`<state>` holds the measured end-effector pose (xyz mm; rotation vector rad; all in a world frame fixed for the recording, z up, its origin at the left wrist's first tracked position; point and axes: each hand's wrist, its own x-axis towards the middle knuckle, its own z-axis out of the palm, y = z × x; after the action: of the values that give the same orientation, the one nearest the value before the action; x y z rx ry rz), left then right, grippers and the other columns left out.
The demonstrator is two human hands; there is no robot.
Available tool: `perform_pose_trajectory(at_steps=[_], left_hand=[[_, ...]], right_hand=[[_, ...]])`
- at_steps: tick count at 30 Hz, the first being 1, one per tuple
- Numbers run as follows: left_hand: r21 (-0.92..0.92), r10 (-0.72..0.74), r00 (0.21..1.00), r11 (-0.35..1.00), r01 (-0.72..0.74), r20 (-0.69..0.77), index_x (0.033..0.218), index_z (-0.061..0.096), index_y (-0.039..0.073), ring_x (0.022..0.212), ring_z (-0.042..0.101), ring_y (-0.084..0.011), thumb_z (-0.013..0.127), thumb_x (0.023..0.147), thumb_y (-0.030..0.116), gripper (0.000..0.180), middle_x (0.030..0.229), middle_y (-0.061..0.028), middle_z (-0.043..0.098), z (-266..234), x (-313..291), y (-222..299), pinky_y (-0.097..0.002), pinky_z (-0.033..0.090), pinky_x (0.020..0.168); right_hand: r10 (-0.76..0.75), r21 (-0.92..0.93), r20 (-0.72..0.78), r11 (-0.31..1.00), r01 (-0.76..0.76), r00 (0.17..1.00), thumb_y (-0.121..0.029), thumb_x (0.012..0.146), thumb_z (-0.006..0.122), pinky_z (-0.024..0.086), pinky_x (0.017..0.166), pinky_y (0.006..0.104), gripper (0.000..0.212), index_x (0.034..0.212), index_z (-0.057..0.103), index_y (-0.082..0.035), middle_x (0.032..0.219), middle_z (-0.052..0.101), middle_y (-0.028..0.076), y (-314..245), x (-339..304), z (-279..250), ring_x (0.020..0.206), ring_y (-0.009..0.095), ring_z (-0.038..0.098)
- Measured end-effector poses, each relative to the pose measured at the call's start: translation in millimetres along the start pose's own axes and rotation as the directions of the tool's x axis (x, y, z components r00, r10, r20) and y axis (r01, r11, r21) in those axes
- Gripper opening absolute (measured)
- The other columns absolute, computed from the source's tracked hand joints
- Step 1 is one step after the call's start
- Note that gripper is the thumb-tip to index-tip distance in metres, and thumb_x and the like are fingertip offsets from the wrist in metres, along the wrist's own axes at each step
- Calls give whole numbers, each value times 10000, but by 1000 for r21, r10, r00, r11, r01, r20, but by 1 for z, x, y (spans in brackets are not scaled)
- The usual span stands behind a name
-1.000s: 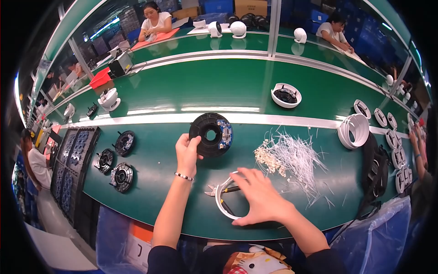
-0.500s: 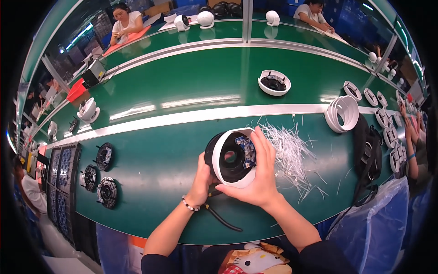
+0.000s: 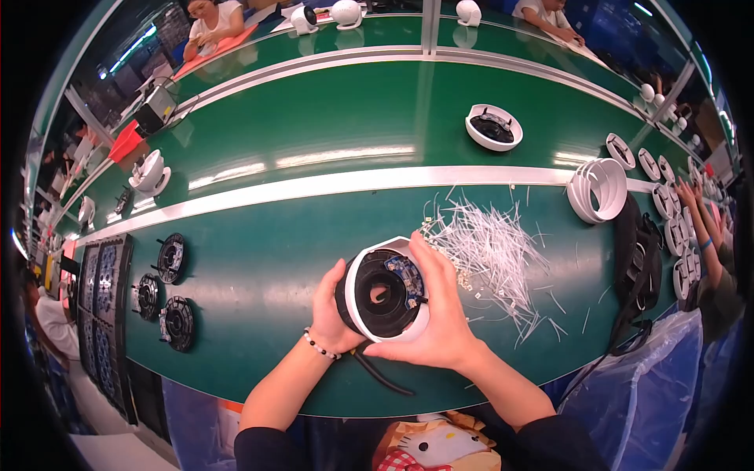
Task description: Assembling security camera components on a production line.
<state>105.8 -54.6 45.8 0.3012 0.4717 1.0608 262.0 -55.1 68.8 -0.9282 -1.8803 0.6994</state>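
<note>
Between both hands I hold a round white plastic housing (image 3: 358, 292) over the near bench. A black ring-shaped insert (image 3: 375, 314) with a hole in its middle sits inside it, carrying a curved blue circuit board (image 3: 408, 284). My left hand (image 3: 331, 310) is closed round the housing's black left side; its fingertips are partly hidden behind. My right hand (image 3: 444, 314) grips the right rim, thumb below and fingers along the top. Beneath the hands lies a dark-handled tool (image 3: 385, 378), its head hidden. A heap of thin white wires with small connectors (image 3: 491, 251) spreads right of my right hand.
Several black round parts (image 3: 179, 322) lie at left beside a black tray of circuit boards (image 3: 104, 306). Stacked white rings (image 3: 598, 191) and a black bag (image 3: 640, 251) stand at right. Another white housing (image 3: 495, 127) rides the green belt (image 3: 330, 118). Other people sit across and right.
The housing has come slightly nearer and left in my hands, its open face turned more upward. The far housing on the belt appears shifted right as the view moved.
</note>
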Motion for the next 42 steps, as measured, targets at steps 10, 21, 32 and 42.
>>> perform_pose_trajectory(at_steps=[10,21,32,42], left_hand=[[125,91,996,988,-89,-8,1264,333,60,1105,440,-250,229,853,506,615,1234,-124,416,10,-6,-4,-386,380,921],[116,-47,999,992,48,-14,1263,325,58,1099,448,-263,236,722,736,872,1234,-138,413,2,-10,-2,-418,387,921],[64,177,980,981,-184,96,1232,340,-3,1088,453,-253,504,692,278,631,1197,-154,439,5,-9,-6,-377,353,946],[169,371,927,919,-357,-62,1151,421,-2,1009,508,-234,352,823,337,476,1106,-154,509,14,11,-11,-343,424,861]], right_hand=[[-121,-79,59,989,125,991,-370,438,800,275,925,471,1023,1252,299,-8,1302,272,230,0,0,4,1148,398,297],[-119,-108,227,983,146,967,-404,418,804,271,948,440,1063,1252,286,3,1279,329,214,2,6,-4,1164,353,307],[-59,-183,19,981,61,998,-451,468,764,227,963,466,1098,1283,202,25,1309,244,238,-2,-3,17,1175,400,266],[-172,-42,-15,984,171,985,-283,559,747,182,1000,484,938,1286,220,-11,1351,137,241,7,-12,-6,1235,432,152]])
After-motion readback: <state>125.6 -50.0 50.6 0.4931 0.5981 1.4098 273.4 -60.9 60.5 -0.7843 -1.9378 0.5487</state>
